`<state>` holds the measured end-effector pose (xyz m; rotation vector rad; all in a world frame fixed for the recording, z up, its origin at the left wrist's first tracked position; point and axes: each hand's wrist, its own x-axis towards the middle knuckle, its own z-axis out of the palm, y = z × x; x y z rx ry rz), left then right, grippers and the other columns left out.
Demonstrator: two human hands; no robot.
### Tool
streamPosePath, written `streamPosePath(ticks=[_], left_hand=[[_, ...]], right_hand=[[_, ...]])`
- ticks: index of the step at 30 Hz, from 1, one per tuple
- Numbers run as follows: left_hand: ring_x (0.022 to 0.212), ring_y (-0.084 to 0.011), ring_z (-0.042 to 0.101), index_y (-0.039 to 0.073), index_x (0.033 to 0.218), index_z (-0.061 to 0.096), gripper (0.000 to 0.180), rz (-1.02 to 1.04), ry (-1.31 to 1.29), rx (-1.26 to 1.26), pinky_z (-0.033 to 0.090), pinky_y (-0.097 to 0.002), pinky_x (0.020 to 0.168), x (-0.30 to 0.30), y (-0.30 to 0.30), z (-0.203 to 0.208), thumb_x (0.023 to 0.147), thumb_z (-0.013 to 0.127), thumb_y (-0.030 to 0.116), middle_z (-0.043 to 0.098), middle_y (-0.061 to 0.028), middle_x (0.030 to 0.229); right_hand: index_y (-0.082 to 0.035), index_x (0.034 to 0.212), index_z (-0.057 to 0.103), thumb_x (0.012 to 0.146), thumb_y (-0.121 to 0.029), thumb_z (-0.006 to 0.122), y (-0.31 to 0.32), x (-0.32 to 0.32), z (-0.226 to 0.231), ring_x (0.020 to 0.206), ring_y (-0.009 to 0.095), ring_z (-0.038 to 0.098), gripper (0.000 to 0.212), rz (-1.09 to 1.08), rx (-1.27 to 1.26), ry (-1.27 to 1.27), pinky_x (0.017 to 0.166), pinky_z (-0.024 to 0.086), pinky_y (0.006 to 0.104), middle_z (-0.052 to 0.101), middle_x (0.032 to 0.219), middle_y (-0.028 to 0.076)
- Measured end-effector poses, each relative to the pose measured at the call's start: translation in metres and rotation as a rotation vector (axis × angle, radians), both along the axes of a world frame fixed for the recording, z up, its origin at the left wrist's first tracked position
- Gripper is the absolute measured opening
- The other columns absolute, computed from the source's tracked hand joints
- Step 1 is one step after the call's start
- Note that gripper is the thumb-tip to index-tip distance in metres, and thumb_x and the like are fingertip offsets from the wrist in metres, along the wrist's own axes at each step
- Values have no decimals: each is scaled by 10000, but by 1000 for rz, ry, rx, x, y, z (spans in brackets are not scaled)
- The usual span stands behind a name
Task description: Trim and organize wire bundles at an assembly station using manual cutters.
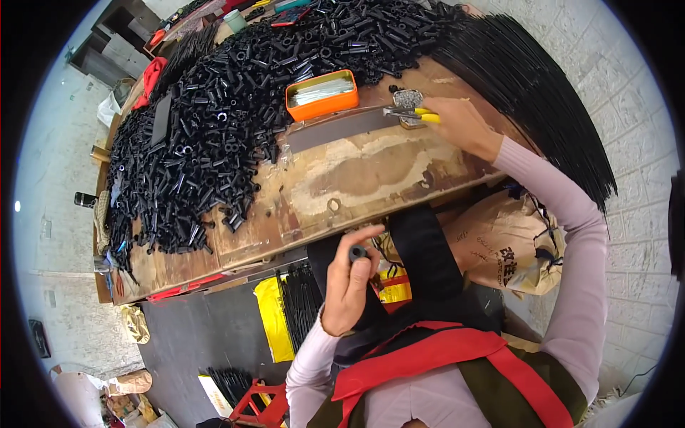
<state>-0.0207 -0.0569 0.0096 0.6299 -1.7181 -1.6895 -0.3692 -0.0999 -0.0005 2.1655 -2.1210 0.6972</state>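
My left hand [345, 291] is closed around a short black tube [357, 252], its round open end facing up, in front of the table edge. Over the right part of the wooden table [349, 182], my right hand [465, 127] grips pliers with yellow handles [429, 115]. Their metal jaws point left, beside a small container of tiny silvery metal pieces [408, 98]. Left of it stands an orange tin [322, 110] with thin pale sticks or rods inside. A flat grey strip [342, 130] lies in front of the tin.
A big heap of black tubular parts [207, 128] covers the table's left and back. Long thin black rods [542, 93] are piled at the right, hanging over the edge. Below are a printed sack [492, 246], a yellow bag [273, 317] by more rods and a red stool [260, 403].
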Motion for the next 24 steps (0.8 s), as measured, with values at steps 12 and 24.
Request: streamPosePath(ticks=[12,24], left_hand=[[701,-97,407,-38,1227,523,485,45,18,100,341,-238,644,-9,-7,-18,1032,437,398,455,-9,769],[702,-80,390,-13,1202,548,465,67,64,11,321,-227,642,17,57,11,1028,443,405,445,11,763]], right_hand=[[-94,953,668,844,-253,637,-36,-9,6,833,385,646,196,-90,197,-48,697,496,479,687,858,161],[-43,808,628,847,-207,703,-38,-22,22,526,132,553,185,-146,359,-1135,514,459,258,604,699,25]])
